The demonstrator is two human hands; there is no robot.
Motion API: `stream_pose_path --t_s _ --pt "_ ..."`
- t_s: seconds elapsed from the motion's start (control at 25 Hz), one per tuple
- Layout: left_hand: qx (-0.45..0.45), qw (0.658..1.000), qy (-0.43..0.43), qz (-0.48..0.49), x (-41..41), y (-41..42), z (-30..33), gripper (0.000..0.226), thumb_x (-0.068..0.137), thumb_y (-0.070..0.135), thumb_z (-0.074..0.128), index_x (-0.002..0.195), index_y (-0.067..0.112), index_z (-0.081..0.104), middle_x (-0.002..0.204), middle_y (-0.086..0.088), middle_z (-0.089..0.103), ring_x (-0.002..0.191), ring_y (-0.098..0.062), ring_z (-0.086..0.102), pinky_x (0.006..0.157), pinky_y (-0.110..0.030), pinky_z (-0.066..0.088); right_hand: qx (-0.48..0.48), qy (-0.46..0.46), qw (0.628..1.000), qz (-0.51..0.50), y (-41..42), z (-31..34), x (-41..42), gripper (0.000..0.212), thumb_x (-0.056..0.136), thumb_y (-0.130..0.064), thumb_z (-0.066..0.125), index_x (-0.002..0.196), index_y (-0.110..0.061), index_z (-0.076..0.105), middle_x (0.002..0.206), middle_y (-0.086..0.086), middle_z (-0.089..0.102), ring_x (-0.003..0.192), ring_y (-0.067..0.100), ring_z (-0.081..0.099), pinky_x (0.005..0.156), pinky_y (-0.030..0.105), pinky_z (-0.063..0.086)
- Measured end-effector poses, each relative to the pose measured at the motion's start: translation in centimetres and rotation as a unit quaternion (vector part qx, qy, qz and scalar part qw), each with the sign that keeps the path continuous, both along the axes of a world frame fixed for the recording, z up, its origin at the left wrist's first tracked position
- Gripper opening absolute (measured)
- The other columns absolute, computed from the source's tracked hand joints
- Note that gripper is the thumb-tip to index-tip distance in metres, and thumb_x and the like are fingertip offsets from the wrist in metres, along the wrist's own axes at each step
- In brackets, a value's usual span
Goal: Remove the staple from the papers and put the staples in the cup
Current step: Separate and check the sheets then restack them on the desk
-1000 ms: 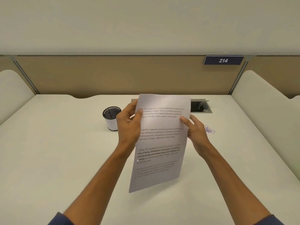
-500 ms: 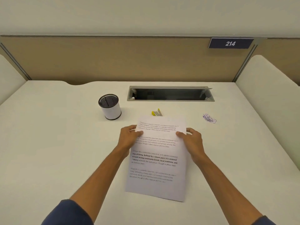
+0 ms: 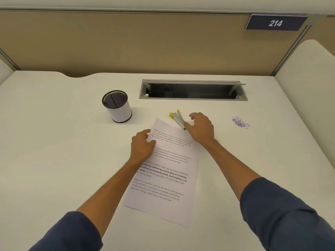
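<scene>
- As far as we can judge from how things lie, the job is only starting: our papers point(image 3: 163, 167) lie flat on the surface point(image 3: 54, 160), and we cannot make out the staple itself, which we would expect near their top left corner.
- The cup point(image 3: 117, 106), a white one with a dark mesh rim, stands upright to the left of the papers and apart from them; whether any staples are inside we cannot tell.
- A small purple heap point(image 3: 240, 122) sits well off to the right; it is too small for us to name.
- Our left hand point(image 3: 142, 145) rests on the upper left part of the papers, fingers lightly bent, steadying the sheets and not pinching them.
- Our right hand point(image 3: 200, 128) hovers just beside the staple remover point(image 3: 178, 119), the yellow-tipped metal tool touching the papers' top edge; that grip is wide, the fingers spread and holding nothing.
- Still to do, in our view: take up the tool, lift out the staple, and carry it over to the cup.
- Half a second ago both our hands held the papers by their upper edges; since then the right one has let go and reached toward the tool, and the sheets have settled at a slight slant.
</scene>
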State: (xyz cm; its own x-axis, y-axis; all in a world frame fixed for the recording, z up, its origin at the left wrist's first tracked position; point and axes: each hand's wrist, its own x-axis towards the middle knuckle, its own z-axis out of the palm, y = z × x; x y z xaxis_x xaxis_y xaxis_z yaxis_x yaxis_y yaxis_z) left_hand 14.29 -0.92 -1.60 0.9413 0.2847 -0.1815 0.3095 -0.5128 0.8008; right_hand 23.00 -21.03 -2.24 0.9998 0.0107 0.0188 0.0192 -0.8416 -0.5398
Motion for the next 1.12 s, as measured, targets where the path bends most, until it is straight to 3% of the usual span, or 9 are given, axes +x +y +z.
stream_pose_path --t_s 0.08,0.2,0.4,0.52,0.64,0.76,0.84,1.0,1.12 --pt "0.070 0.997 -0.018 -0.031 0.2 -0.2 -0.7 0.050 0.087 0.011 0.061 0.136 0.011 0.051 0.115 -0.002 0.061 0.104 -0.025 0.058 0.088 -0.034 0.046 -0.065 0.019 0.997 0.028 1.3 -0.1 1.7 0.051 0.086 -0.054 0.059 0.117 -0.014 0.061 0.115 0.003 0.063 0.103 0.022 0.059 0.084 0.036 0.050" --pt "0.208 0.975 -0.029 -0.068 0.5 -0.8 -2.3 0.061 0.091 0.033 0.061 0.144 0.012 0.040 0.140 -0.009 0.047 0.131 -0.028 0.039 0.103 -0.041 0.034 -0.124 0.024 0.992 0.031 2.7 0.0 3.4 0.051 0.084 -0.058 0.060 0.103 -0.012 0.063 0.100 0.005 0.064 0.089 0.022 0.062 0.073 0.035 0.049" --pt "0.315 0.944 -0.031 -0.097 0.9 -1.9 -3.8 0.077 0.088 0.064 0.051 0.142 0.011 0.042 0.152 -0.011 0.034 0.142 -0.028 0.025 0.109 -0.044 0.025 -0.067 0.048 0.997 0.012 3.8 -0.7 5.3 0.039 0.083 -0.046 0.066 0.097 -0.009 0.063 0.094 0.008 0.066 0.084 0.025 0.064 0.072 0.035 0.052" --pt "0.332 0.933 -0.030 -0.134 1.1 -1.5 -4.1 0.085 0.085 0.074 0.040 0.144 0.012 0.040 0.156 -0.009 0.029 0.145 -0.027 0.018 0.112 -0.044 0.019 0.080 0.044 0.994 -0.055 3.2 -0.7 5.5 0.037 0.079 -0.042 0.071 0.091 -0.008 0.066 0.086 0.007 0.067 0.079 0.022 0.063 0.072 0.035 0.051" --pt "0.345 0.918 -0.023 -0.195 1.4 -0.8 -4.0 0.085 0.087 0.074 0.035 0.148 0.015 0.033 0.159 -0.004 0.022 0.146 -0.025 0.012 0.114 -0.045 0.016 0.230 0.066 0.967 -0.083 2.1 -0.3 4.9 0.043 0.077 -0.035 0.077 0.109 -0.014 0.057 0.095 0.006 0.068 0.082 0.020 0.066 0.077 0.036 0.056" --pt "0.340 0.908 -0.014 -0.244 1.8 -0.5 -3.5 0.076 0.093 0.061 0.042 0.152 0.016 0.024 0.161 -0.002 0.014 0.147 -0.024 0.008 0.116 -0.042 0.011 0.349 0.109 0.929 -0.060 1.0 0.1 3.7 0.052 0.081 -0.022 0.075 0.125 -0.024 0.046 0.109 0.008 0.061 0.080 0.017 0.068 0.068 0.027 0.060" --pt "0.331 0.903 -0.002 -0.274 2.0 -0.4 -3.4 0.079 0.092 0.062 0.038 0.154 0.016 0.020 0.163 -0.002 0.009 0.148 -0.022 0.005 0.116 -0.041 0.007 0.388 0.136 0.910 -0.052 0.4 0.0 2.6 0.048 0.083 -0.017 0.074 0.123 -0.027 0.049 0.114 0.008 0.059 0.083 0.017 0.069 0.067 0.024 0.059" --pt "0.285 0.909 -0.014 -0.304 1.6 -0.5 -3.5 0.097 0.070 0.066 0.017 0.155 0.018 0.017 0.163 0.001 0.007 0.149 -0.016 0.003 0.119 -0.040 0.001 0.453 0.164 0.874 -0.061 -0.2 -1.1 0.2 0.027 0.076 -0.015 0.080 0.096 -0.008 0.064 0.107 0.019 0.068 0.090 0.024 0.072 0.075 0.029 0.059" --pt "0.262 0.919 -0.051 -0.290 1.1 -0.5 -4.2 0.093 0.074 0.065 0.018 0.154 0.017 0.023 0.162 0.002 0.015 0.149 -0.016 0.009 0.120 -0.042 0.003 0.383 0.110 0.916 -0.055 -0.7 -1.4 -1.1 0.033 0.070 -0.031 0.084 0.085 -0.007 0.065 0.092 0.005 0.071 0.084 0.013 0.068 0.076 0.026 0.055"
